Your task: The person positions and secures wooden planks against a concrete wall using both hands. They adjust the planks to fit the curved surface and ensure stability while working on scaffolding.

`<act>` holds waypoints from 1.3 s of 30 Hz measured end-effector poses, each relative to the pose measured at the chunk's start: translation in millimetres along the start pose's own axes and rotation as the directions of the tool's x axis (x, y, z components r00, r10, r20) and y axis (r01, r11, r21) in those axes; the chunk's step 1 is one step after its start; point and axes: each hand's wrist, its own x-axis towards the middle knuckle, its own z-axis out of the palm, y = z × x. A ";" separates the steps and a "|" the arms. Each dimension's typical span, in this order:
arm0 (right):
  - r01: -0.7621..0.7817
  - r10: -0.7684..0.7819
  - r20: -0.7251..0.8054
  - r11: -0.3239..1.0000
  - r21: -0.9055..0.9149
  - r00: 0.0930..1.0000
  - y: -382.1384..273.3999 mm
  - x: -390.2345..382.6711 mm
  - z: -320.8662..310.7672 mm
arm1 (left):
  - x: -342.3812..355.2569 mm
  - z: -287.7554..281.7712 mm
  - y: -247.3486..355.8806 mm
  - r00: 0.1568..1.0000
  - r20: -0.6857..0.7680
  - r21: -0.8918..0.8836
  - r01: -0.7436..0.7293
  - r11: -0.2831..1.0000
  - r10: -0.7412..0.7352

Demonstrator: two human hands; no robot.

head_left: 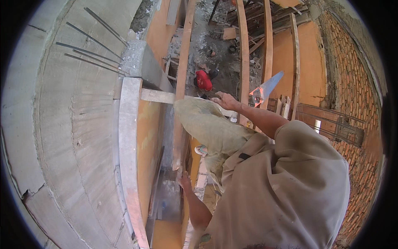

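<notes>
My left hand [183,181], low in the view, grips the lower end of a long timber [179,149] that runs away from me. My right hand [225,101] is at my bent, khaki-covered knee [199,116] by a short pale crossboard [157,96], fingers stretched out and apart; what lies just under them is hard to make out. A handsaw [271,83] with an orange handle stands tilted by the timbers to the right of that hand. My sandaled foot [201,150] shows beneath my leg.
Concrete wall [70,137] with protruding rebar [91,50] at left; orange formwork panel [145,149] beside it. More timber beams [242,50] span an opening. Below, a person in red [204,80] crouches amid rubble. Brick wall [352,83] and orange boards [306,62] at right.
</notes>
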 end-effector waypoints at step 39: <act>-0.466 0.506 0.090 0.839 -0.281 0.858 286.7 107.7 222.8 | 300.0 293.7 268.3 0.625 0.015 0.815 -0.460 0.353 0.780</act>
